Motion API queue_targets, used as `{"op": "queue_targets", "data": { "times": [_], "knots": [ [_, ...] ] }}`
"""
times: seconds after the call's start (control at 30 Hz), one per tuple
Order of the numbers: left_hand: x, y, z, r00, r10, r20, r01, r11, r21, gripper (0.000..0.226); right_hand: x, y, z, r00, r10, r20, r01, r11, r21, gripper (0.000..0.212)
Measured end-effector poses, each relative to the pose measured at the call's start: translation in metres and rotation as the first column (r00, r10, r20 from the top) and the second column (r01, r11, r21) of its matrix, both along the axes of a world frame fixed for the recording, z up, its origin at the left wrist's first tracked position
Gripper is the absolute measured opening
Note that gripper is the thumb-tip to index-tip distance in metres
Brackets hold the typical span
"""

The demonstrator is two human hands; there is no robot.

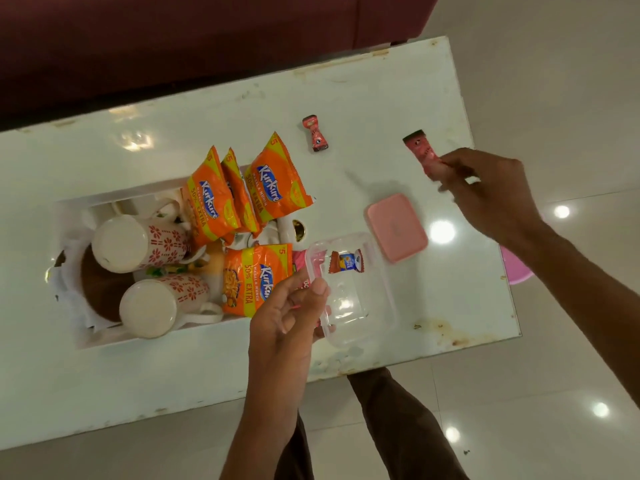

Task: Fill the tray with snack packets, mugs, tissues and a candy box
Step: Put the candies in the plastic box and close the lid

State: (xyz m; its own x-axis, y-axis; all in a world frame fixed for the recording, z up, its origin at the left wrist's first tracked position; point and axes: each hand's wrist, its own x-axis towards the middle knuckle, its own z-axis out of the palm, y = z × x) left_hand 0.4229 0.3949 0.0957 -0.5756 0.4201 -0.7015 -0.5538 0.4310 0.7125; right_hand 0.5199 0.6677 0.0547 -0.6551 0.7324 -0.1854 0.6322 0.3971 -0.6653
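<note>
A white tray (pixel 104 339) on the table holds two white mugs with red flowers, one (pixel 138 242) above the other (pixel 162 304), lying on their sides, white tissues (pixel 74 306), and several orange snack packets (pixel 242 192). My left hand (pixel 291 310) grips the near left rim of a clear plastic candy box (pixel 360 299), which stands open with one wrapped candy (pixel 344 261) inside. Its pink lid (pixel 396 226) lies just beyond it. My right hand (pixel 491 192) pinches a pink wrapped candy (pixel 424 152) above the table's right end. Another wrapped candy (pixel 315 133) lies loose on the table.
The white glossy table (pixel 138 375) has chipped, stained edges at the near right. A dark red sofa (pixel 173 46) runs along its far side. A pink object (pixel 516 268) shows on the shiny tiled floor beyond the right edge. My legs stand at the near edge.
</note>
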Motion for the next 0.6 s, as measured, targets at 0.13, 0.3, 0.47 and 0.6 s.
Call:
{"op": "queue_targets", "data": {
  "times": [0.13,0.3,0.47,0.6],
  "knots": [
    [-0.005,-0.003,0.0,1.0,0.01,-0.012,-0.01,1.0,0.0,0.052,0.012,-0.059,0.076,0.974,0.209,-0.091,-0.226,0.933,-0.28,0.018],
    [-0.006,-0.012,0.001,0.999,-0.035,-0.033,0.035,0.999,-0.011,0.056,0.002,-0.115,0.103,0.667,0.687,0.288,-0.712,0.701,-0.024,0.014],
    [-0.005,-0.019,0.005,0.99,-0.11,-0.088,0.106,0.993,-0.046,0.053,-0.008,-0.136,0.094,0.553,0.707,0.44,-0.782,0.623,-0.02,0.026],
    [-0.009,-0.027,0.005,0.981,-0.166,-0.1,0.161,0.985,-0.054,0.053,-0.013,-0.151,0.085,0.602,0.636,0.483,-0.74,0.672,0.037,0.033]
  ]
}}
